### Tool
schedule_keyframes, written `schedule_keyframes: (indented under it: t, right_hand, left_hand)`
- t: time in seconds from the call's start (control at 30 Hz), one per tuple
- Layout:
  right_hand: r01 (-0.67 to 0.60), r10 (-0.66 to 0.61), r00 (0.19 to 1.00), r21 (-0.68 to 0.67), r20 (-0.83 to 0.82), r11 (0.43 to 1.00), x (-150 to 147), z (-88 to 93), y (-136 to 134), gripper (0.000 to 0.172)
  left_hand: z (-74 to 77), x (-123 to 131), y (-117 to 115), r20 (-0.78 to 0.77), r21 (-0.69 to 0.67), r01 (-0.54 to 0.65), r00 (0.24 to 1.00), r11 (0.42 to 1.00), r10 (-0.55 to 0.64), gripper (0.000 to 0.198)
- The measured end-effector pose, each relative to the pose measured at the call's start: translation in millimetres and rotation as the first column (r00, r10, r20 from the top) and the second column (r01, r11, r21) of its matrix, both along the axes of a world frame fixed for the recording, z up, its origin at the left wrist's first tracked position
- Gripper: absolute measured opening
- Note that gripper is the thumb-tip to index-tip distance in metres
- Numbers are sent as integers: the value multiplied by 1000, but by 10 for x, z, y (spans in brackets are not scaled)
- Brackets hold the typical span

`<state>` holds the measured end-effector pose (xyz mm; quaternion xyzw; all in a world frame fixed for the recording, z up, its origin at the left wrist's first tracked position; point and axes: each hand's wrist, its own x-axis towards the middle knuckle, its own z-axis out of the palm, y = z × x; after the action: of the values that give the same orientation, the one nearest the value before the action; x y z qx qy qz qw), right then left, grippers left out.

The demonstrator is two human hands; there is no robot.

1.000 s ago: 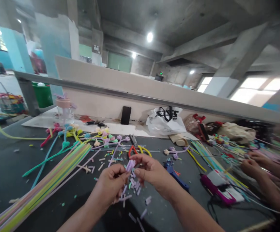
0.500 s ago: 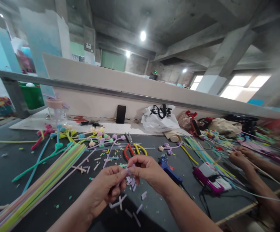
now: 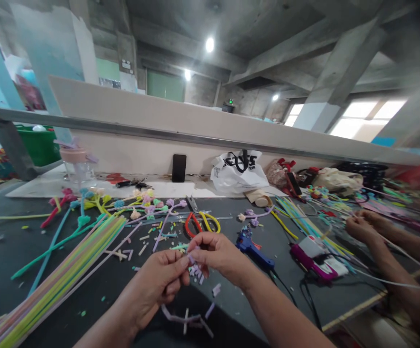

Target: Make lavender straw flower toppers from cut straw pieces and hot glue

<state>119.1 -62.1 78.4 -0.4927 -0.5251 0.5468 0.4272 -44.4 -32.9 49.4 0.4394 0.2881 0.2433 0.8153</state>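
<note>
My left hand (image 3: 157,280) and my right hand (image 3: 215,253) meet over the dark table, fingertips pinched together. Between them is a small lilac fuzzy piece, seemingly a pipe cleaner (image 3: 191,259), mostly covered by the fingers. Just under the fingertips lies a heap of short lilac pieces (image 3: 197,275). A bent lilac strip (image 3: 181,319) shows below my left hand, crossed by short bits; whether it is held there I cannot tell. Beyond my hands lie scissors (image 3: 203,224) with a red and a yellow handle. To the right rests a blue glue gun (image 3: 255,253).
A bundle of pastel pipe cleaners (image 3: 68,275) lies at left, with fuzzy flower stems (image 3: 148,205) behind. A phone (image 3: 179,168) leans on the back wall near a white bag (image 3: 237,174). At right are a magenta tool (image 3: 309,263), cables and a co-worker's hands (image 3: 362,224).
My hands stay pinched together, with slightly more of the lilac piece showing. The lilac strip below my left hand now reaches farther down and right. The view has shifted slightly.
</note>
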Motion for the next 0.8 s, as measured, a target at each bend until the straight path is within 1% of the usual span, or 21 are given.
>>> schedule_keyframes:
  t: [0.07,0.1,0.13,0.23,0.3,0.37,0.4,0.43,0.47,0.5,0.53,0.57,0.6,0.63,0.67,0.7,0.73,0.77,0.8]
  right_hand:
    - [-21,21,999,20,-34,1000,61,15,-2,43]
    - [-11,13,999,42,-42,999,98,25,-6,49]
    - [19,-16,999,70,-41,997,139,34,-10,51]
    - [183,-186,982,130,12,974,276,23,-27,42]
    - [269,-281,955,120,93,956,365,-31,-51,36]
    - [300,-312,923,87,225,950,417,-114,-109,33]
    - [302,-316,899,94,304,949,418,-159,-160,31]
    - [281,-307,869,125,388,952,395,-204,-226,28]
    - [231,-293,833,187,470,955,348,-247,-305,25]
    - [145,-271,792,263,546,954,279,-289,-393,23]
    - [17,-223,753,320,619,947,192,-333,-481,22]
    - [-118,-166,717,353,677,928,98,-382,-560,24]
    - [-235,-89,674,327,733,915,7,-438,-621,31]
    - [-306,-48,614,294,788,905,-70,-501,-655,35]
    - [-334,-58,551,284,832,899,-121,-568,-659,37]
    - [-350,-68,493,269,867,897,-140,-635,-634,34]
    - [-361,-82,455,267,887,894,-124,-693,-586,26]
    - [-350,-119,439,291,891,890,-78,-734,-525,20]
    - [-310,-170,446,330,879,891,-10,-753,-463,19]
  left_hand:
    - [-22,-6,18,13,-13,21,1000,1000,-21,29]
    - [-27,-9,26,17,-23,17,1000,1000,-17,27]
    - [-27,-13,33,14,-31,5,1000,1000,-5,27]
    - [-13,-26,42,4,-60,-50,999,997,51,25]
    - [-5,-35,50,14,-83,-91,996,992,92,23]
    - [-8,-45,76,53,-101,-152,986,983,158,18]
    - [-14,-51,99,89,-106,-200,974,974,210,14]
    - [-20,-58,128,129,-114,-258,954,960,271,10]
    - [-27,-67,163,177,-129,-318,925,939,338,6]
    - [-31,-77,200,220,-152,-372,891,916,398,4]
    - [-31,-90,238,246,-182,-406,863,896,441,8]
    - [-25,-108,274,282,-214,-437,829,874,483,12]
    - [-12,-132,305,303,-240,-446,810,863,502,16]
    - [9,-162,331,323,-266,-437,799,859,506,18]
    - [36,-200,351,355,-294,-423,784,857,509,21]
    - [68,-244,364,405,-328,-392,764,860,502,23]
    - [101,-293,374,465,-362,-346,738,866,489,25]
    - [131,-344,379,528,-391,-299,702,871,478,28]
    - [157,-392,381,579,-422,-246,668,872,468,31]
